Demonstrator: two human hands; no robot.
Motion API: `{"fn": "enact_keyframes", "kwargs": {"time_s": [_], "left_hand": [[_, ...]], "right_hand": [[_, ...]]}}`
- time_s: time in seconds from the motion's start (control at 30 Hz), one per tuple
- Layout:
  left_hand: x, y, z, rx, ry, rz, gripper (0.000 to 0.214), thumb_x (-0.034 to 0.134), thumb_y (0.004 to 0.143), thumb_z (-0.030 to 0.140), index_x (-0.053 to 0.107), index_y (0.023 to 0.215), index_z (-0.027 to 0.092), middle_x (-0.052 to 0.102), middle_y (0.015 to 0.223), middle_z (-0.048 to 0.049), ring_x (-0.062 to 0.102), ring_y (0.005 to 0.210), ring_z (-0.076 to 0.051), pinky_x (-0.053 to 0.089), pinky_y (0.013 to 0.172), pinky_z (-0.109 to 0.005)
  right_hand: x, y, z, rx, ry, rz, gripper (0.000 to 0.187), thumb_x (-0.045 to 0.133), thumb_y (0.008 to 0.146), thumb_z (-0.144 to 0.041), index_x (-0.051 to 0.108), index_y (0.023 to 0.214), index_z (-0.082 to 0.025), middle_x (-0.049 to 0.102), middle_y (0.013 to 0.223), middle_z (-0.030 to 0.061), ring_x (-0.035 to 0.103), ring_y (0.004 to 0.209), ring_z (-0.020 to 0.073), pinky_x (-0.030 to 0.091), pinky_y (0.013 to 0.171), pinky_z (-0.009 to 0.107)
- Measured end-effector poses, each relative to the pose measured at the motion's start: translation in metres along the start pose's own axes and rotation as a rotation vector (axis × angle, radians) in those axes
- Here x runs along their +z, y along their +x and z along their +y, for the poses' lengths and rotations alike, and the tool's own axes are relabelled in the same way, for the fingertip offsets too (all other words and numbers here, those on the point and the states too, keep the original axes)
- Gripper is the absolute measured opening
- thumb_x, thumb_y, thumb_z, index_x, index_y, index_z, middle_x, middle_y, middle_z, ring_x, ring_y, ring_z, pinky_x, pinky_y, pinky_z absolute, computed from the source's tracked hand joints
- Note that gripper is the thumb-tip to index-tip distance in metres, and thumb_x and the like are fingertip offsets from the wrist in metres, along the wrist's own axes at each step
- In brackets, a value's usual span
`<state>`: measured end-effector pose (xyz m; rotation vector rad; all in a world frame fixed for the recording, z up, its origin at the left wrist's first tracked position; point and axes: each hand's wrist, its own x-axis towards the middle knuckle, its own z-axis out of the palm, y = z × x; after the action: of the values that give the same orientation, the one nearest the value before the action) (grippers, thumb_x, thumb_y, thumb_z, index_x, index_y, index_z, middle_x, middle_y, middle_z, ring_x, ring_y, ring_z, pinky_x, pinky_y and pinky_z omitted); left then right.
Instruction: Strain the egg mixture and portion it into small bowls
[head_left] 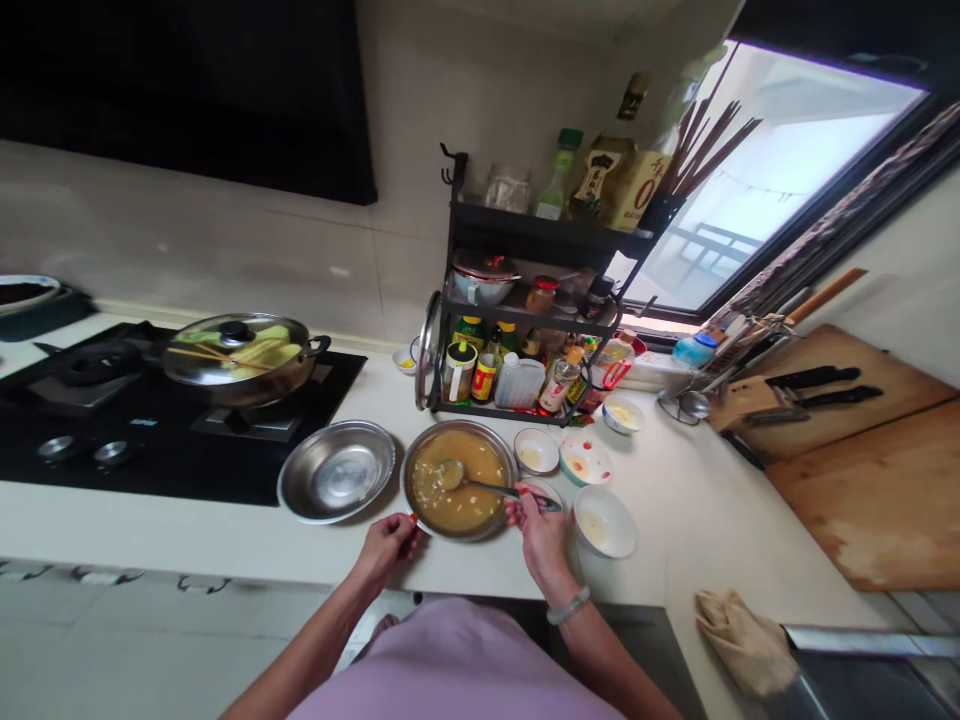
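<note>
A steel bowl (411, 478) of yellow-brown liquid with pale bits stands on the white counter in front of me. My right hand (538, 528) is closed on the handle of a metal spoon (465, 480) whose bowl dips into the liquid. My left hand (387, 542) is closed on the near left rim of the bowl. An empty steel bowl (337, 470) sits just to the left.
A lidded pan (240, 355) sits on the black hob (150, 430) at left. A black rack (525, 300) of bottles and jars stands behind. Small white bowls (604, 520) cluster right of the spoon. Wooden boards (877, 470), knives and a crumpled cloth (739, 640) lie at right.
</note>
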<state>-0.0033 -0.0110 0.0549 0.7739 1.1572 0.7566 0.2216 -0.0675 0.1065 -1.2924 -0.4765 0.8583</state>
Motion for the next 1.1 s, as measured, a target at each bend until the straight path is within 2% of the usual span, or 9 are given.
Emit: {"fn": "enact_keyframes", "kwargs": {"time_s": [0.27,0.57,0.8,0.97,1.1], "left_hand": [[0.000,0.000,0.002,-0.011,0.004,0.001,0.047,0.078,0.045,0.055,0.054,0.055,0.016,0.058,0.054,0.0009,0.047,0.046,-0.008,0.037,0.045,-0.021],[-0.001,-0.002,0.004,-0.020,0.039,0.018,0.043,0.078,0.047,0.052,0.056,0.056,0.015,0.060,0.055,-0.0001,0.047,0.047,-0.008,0.038,0.047,-0.022],[-0.005,0.005,-0.002,-0.012,0.062,0.000,0.042,0.076,0.050,0.052,0.057,0.057,0.015,0.059,0.055,-0.0001,0.048,0.046,-0.009,0.038,0.046,-0.021],[-0.005,0.004,-0.001,-0.023,0.059,-0.007,0.042,0.077,0.051,0.052,0.058,0.059,0.015,0.059,0.056,0.0003,0.047,0.047,-0.008,0.039,0.047,-0.021],[-0.004,0.002,0.001,-0.019,0.071,-0.008,0.044,0.077,0.049,0.053,0.058,0.058,0.015,0.059,0.056,-0.0001,0.047,0.047,-0.008,0.038,0.047,-0.021]], "right_hand": [[-0.029,-0.008,-0.015,-0.004,0.022,0.098,0.026,0.069,0.067,-0.035,0.064,0.085,-0.016,0.067,0.060,0.0037,0.057,0.050,0.0173,0.045,0.046,0.028],[-0.067,-0.021,-0.042,-0.069,-0.003,0.168,0.027,0.070,0.068,-0.037,0.065,0.083,-0.015,0.067,0.060,0.0043,0.058,0.050,0.0170,0.043,0.044,0.027],[-0.099,-0.031,-0.062,-0.124,-0.021,0.280,0.030,0.073,0.066,-0.038,0.067,0.083,-0.014,0.065,0.059,0.0037,0.058,0.050,0.0155,0.044,0.045,0.025],[-0.114,-0.038,-0.069,-0.197,-0.210,0.330,0.031,0.070,0.071,-0.041,0.066,0.087,-0.014,0.065,0.059,0.0023,0.058,0.050,0.0154,0.046,0.048,0.027],[-0.125,-0.046,-0.064,-0.296,-0.425,0.259,0.032,0.064,0.077,-0.044,0.067,0.092,-0.016,0.064,0.059,0.0012,0.057,0.048,0.0156,0.049,0.049,0.030]]}}
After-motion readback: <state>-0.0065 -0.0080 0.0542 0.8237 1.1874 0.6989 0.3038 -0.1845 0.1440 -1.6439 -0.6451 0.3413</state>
